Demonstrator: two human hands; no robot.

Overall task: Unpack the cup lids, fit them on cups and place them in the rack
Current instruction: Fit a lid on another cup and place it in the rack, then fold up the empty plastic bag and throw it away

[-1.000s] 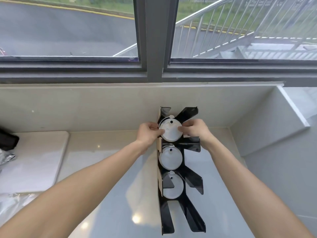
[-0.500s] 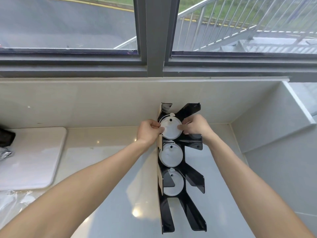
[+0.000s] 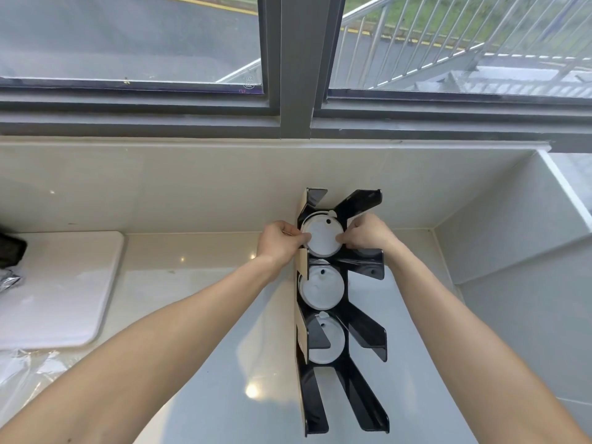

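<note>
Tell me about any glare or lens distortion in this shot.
Head view: a bright light spot glares off the glossy countertop beside the black rack; the wide-angle lens bows the window frame and stretches the forearms; daylight is soft, and the left hand and right hand look sharp.

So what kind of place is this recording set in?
Probably a drinks or café prep counter by a window: a glossy counter, a black cup rack holding lidded cups, and a railing and road outside the window.
</note>
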